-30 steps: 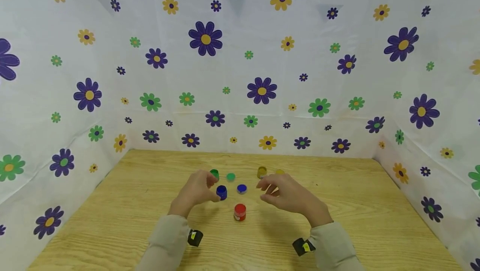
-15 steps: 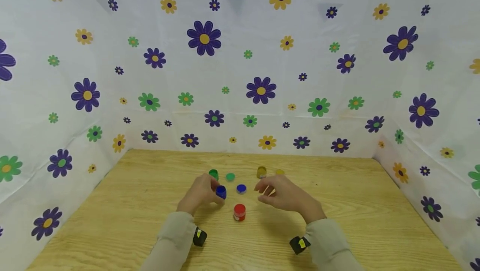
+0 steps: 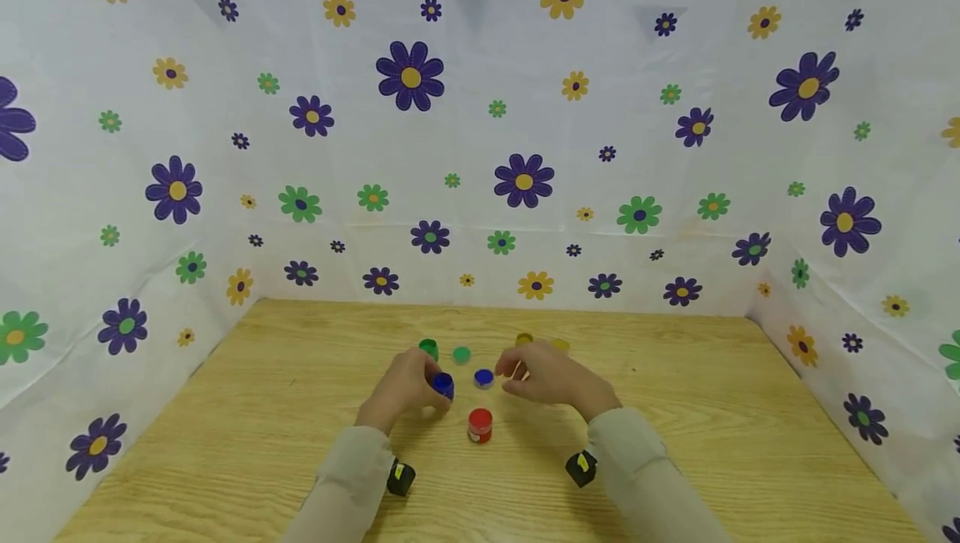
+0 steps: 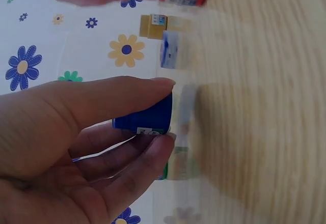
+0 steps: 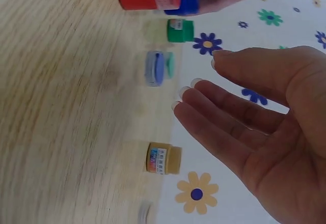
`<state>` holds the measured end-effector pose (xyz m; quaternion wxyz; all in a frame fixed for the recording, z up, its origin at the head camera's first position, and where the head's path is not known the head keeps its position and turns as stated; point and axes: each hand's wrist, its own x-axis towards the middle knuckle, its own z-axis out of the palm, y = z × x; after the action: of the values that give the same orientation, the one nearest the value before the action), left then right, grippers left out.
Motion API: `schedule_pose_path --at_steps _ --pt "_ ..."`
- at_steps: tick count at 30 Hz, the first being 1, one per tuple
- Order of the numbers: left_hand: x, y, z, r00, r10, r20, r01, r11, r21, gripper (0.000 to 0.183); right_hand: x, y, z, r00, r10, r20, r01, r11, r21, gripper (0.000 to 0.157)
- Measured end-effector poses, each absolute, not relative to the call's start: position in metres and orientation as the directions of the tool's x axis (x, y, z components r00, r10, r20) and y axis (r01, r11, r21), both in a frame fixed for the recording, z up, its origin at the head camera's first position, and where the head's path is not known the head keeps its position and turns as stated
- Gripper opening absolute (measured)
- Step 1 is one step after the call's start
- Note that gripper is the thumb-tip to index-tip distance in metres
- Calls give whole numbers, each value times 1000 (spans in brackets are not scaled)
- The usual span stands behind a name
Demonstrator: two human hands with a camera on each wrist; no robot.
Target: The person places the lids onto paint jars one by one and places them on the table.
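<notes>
My left hand [image 3: 405, 389] pinches a small uncapped blue paint jar [image 3: 444, 384] between thumb and fingers; in the left wrist view the jar [image 4: 145, 116] shows part of a white label. Just right of it, the blue lid [image 3: 483, 378] lies on the table. My right hand [image 3: 551, 374] hovers beside that lid, fingers loosely bent and holding nothing; the right wrist view shows a gap between its thumb and fingertips. Nearer to me, between both hands, stands a red paint jar [image 3: 480, 425] with its lid on.
Behind the left hand are an open green jar [image 3: 428, 349] and its green lid [image 3: 461, 354]. A yellow jar [image 3: 524, 338], partly hidden by the right hand, and a yellow lid [image 3: 561, 345] are farther back. Flower-patterned cloth [image 3: 480, 134] surrounds the wooden table [image 3: 675, 409].
My left hand has come down around the blue jar and taken hold of it. The right hand has moved left, closer to the blue lid.
</notes>
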<state>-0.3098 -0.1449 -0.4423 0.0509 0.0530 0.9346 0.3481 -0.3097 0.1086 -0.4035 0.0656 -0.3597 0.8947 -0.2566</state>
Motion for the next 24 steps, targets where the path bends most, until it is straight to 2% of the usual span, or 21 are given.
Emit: schedule_pose_path --at_steps 10,18,24 --pt "-294 -138 -429 -978 207 -37 131 738 662 33 -335 75 -414 -693 -721 11 -653 622 -433 21" --pt "-287 -131 -417 -969 247 5 187 719 670 33 -342 59 -427 -745 -665 -62 -617 720 -317 21" --pt "-280 -123 -405 -963 270 22 211 698 685 31 -341 59 -428 -724 -687 -68 -657 716 -238 15"
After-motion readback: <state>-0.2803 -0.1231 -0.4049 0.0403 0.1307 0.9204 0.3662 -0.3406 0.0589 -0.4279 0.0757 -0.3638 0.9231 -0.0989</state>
